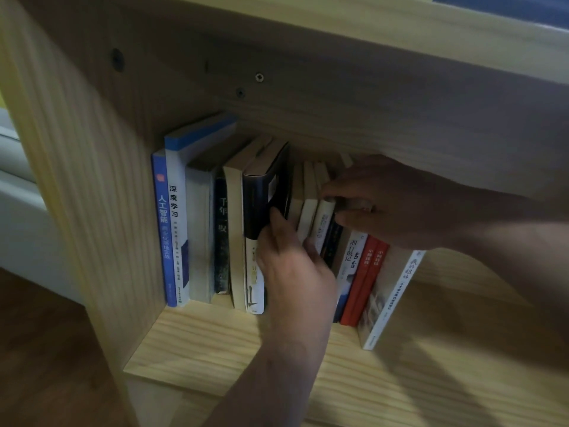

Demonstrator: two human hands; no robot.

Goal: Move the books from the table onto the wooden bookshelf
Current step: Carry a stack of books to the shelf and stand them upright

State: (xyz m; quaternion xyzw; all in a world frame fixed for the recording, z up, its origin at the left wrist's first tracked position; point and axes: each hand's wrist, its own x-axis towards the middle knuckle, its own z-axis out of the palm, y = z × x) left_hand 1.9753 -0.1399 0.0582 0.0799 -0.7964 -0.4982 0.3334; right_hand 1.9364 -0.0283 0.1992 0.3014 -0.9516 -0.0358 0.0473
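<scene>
Wooden bookshelf (215, 343) w/ pale pine boards, books standing in a row on its shelf, blue-spined book (160, 229) at far left. Left hand (292, 266) reaches between dark navy book (261, 211) & cream paperbacks (311, 208), fingers curled, grip unclear. Right hand (397, 201) pinches paperback tops from above. White book (391, 300) leans at right end.

A row of upright and right-leaning paperback books (215, 229), blue, white, dark and red in the spine, is borne on the pale wooden bookshelf board (197, 343), set against its left side panel (92, 180).
</scene>
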